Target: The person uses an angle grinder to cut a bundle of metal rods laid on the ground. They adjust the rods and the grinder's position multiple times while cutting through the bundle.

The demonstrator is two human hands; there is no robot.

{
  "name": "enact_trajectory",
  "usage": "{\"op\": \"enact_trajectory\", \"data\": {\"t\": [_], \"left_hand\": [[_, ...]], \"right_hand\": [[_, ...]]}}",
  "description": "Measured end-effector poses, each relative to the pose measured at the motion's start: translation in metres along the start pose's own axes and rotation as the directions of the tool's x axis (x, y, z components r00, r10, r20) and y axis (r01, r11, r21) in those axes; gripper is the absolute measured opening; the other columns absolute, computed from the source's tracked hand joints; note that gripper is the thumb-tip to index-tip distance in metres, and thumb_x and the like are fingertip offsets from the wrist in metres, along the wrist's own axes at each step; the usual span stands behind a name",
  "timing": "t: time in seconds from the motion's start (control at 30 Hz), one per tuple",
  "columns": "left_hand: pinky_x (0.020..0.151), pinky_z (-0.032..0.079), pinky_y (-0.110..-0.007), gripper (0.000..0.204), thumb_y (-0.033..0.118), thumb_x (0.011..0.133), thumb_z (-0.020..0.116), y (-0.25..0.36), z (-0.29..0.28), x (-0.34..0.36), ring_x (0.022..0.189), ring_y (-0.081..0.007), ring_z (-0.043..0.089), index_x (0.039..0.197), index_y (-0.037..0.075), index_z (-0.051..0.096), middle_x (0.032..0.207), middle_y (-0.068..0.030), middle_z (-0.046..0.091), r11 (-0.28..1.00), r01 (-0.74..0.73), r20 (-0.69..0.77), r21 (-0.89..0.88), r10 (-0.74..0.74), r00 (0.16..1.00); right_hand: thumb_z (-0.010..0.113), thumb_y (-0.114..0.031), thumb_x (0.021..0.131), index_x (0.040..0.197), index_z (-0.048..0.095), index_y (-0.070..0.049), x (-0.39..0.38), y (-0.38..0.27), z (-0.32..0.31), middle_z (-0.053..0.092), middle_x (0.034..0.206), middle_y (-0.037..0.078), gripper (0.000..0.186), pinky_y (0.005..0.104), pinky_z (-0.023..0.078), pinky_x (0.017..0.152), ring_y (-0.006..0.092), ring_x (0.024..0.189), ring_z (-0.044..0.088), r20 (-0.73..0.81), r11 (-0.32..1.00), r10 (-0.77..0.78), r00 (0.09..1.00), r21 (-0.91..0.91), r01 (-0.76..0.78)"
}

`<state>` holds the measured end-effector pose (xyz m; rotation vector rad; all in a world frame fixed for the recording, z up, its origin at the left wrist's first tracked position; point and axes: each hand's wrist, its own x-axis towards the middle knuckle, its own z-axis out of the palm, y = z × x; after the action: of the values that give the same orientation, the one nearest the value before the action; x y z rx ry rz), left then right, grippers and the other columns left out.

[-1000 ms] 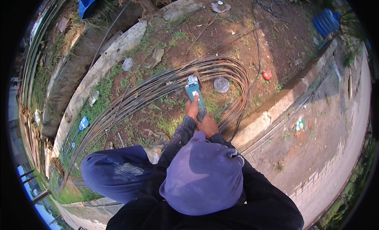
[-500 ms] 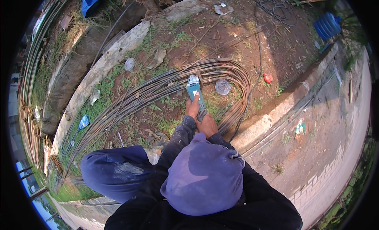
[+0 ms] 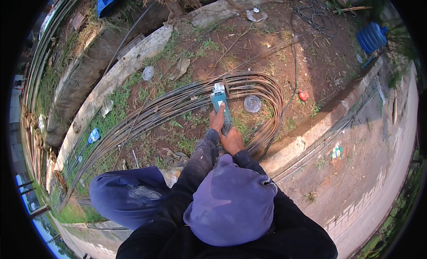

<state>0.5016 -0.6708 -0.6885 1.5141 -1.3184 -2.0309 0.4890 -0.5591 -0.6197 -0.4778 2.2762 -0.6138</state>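
A teal angle grinder [image 3: 220, 101] is held out in front of me, its silver head and disc [image 3: 226, 84] over a bundle of rusty steel rods [image 3: 178, 99]. Wrapped round the grinder's body is my left hand [image 3: 217, 119], thumb along the top. My right hand [image 3: 233, 141] grips the rear end by the dark handle, closest to me. The rods run from the lower left and bend back in a loop on the right. Whether the disc touches a rod, I cannot tell.
A clear plastic lid [image 3: 252, 103] lies inside the rod loop, with a red object [image 3: 303, 95] beyond it. A dark cable [image 3: 294, 58] runs toward a coil [image 3: 316, 19]. Low concrete kerbs [image 3: 289, 145] border the soil; a blue water jug [image 3: 372, 38] stands far right.
The view has shifted slightly, so the ground and rods sit a little lower and to the right. Both hands keep their hold on the grinder, which stays over the rods.
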Motion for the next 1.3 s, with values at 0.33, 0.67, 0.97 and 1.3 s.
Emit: {"op": "enact_trajectory", "data": {"t": [0.33,0.67,0.97,1.3], "left_hand": [[0.066,0.047,-0.033,0.046,0.044,0.091,0.062,0.008,0.004,0.003,0.071,-0.0150,0.060,0.099,-0.001,0.066,0.083,-0.0049,0.065,0.999,0.044,0.001,-0.013,-0.044,0.999],[0.067,0.048,-0.033,0.045,0.042,0.093,0.061,0.019,0.005,0.000,0.071,-0.0155,0.061,0.100,-0.002,0.065,0.085,-0.0053,0.065,0.998,0.041,0.025,-0.037,-0.040,0.999],[0.067,0.049,-0.033,0.043,0.040,0.094,0.060,0.022,0.005,-0.001,0.074,-0.0154,0.061,0.103,-0.002,0.066,0.087,-0.0054,0.065,0.998,0.034,0.042,-0.061,-0.032,0.999],[0.067,0.048,-0.033,0.042,0.039,0.094,0.060,0.020,0.005,-0.001,0.073,-0.0148,0.060,0.103,-0.001,0.066,0.086,-0.0043,0.065,0.999,0.039,0.044,-0.026,-0.038,0.998]], "right_hand": [[0.072,-0.038,0.079,0.101,0.052,0.015,0.005,-0.003,-0.005,0.064,0.093,0.037,0.061,0.0516,0.053,0.079,0.0496,0.091,0.064,-0.018,0.999,0.004,1.000,0.050,-0.003],[0.071,-0.040,0.081,0.106,0.048,0.015,0.010,-0.005,-0.005,0.065,0.096,0.035,0.064,0.0512,0.053,0.080,0.0474,0.093,0.066,0.034,0.999,0.017,0.999,0.032,-0.019],[0.072,-0.042,0.081,0.106,0.049,0.015,0.013,-0.004,-0.002,0.065,0.095,0.035,0.066,0.0515,0.053,0.080,0.0475,0.092,0.066,0.024,0.999,0.016,1.000,0.046,-0.017],[0.072,-0.040,0.080,0.105,0.049,0.015,0.011,-0.002,-0.002,0.065,0.093,0.035,0.065,0.0514,0.053,0.078,0.0471,0.090,0.066,0.004,0.999,0.003,1.000,0.047,-0.004]]}}
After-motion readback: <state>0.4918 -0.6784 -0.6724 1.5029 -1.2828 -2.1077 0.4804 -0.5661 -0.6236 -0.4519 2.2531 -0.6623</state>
